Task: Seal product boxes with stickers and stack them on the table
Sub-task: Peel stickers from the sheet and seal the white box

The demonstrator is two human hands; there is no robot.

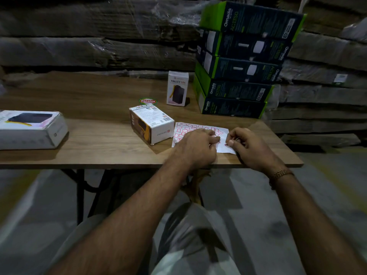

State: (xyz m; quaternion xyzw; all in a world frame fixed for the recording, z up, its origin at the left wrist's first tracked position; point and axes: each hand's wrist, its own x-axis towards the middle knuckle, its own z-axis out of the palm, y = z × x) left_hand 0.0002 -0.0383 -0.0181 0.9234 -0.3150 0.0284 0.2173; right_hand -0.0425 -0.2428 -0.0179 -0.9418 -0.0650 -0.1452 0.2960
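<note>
A person sits at a wooden desk (89, 100) with both forearms stretched forward. Near its front right edge lies a white sticker sheet (200, 133), printed with small red-outlined labels. The left hand (198, 144) rests on the sheet with fingers bent, seemingly pinning it down. The right hand (250, 148) sits at the sheet's near right corner, thumb and forefinger pinched together, apparently on a sticker; whether one has lifted is too small to tell.

The stickers look thin, light and floppy, likely to curl or cling to skin. Each is best lifted by a corner with a fingernail while the sheet is held flat.

Just left of the sheet lies a small white product box (152, 124), closed and on its side. It looks like light, fairly stiff cardboard, easy to grip across its narrow sides. A similar upright box (177, 88) stands behind it, and a round red and green label (148, 101) lies between them. A larger white box (31, 128) lies at far left. A stack of dark green boxes (238, 62) rises at back right. All boxes appear closed, so their contents are hidden.
</note>
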